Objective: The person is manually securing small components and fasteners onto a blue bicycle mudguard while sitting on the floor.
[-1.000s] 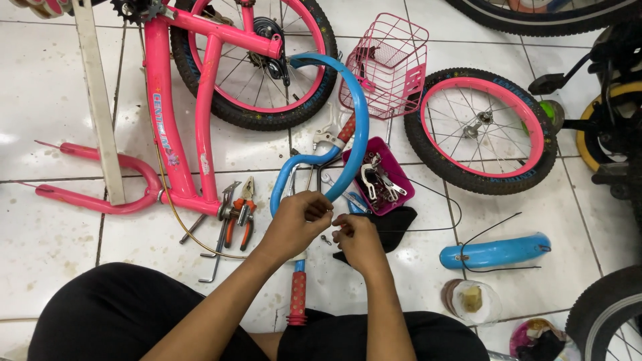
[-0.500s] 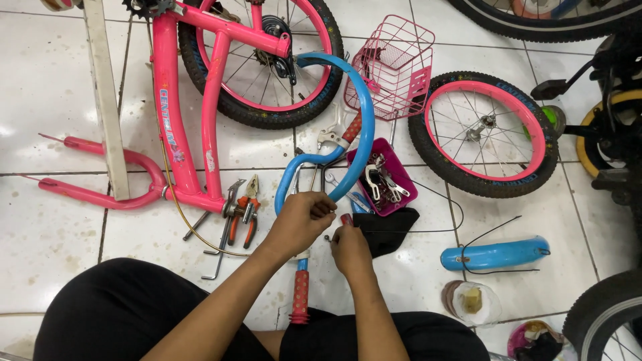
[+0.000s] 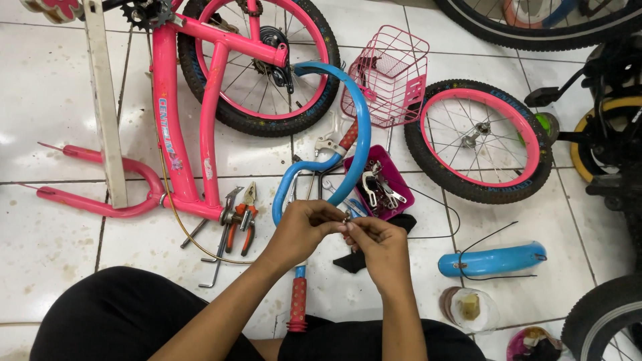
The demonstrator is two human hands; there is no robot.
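In the head view, the left hand (image 3: 302, 229) and right hand (image 3: 376, 246) are now meeting fingertip to fingertip, both pinching one small metal part (image 3: 346, 219), where half a second ago they were slightly apart. The blue handlebar (image 3: 358, 134) is curving just beyond the fingers, pliers (image 3: 244, 217) lying left of them.

I see my left hand (image 3: 304, 229) and right hand (image 3: 376, 246) bare, with no gloves, rings or watch showing. Both forearms are uncovered as far up as I can see; no sleeve reaches into view. On my legs I wear plain black trousers (image 3: 100, 314), a smooth dark cloth without pattern or marking, filling the lower edge from the left across to the right.
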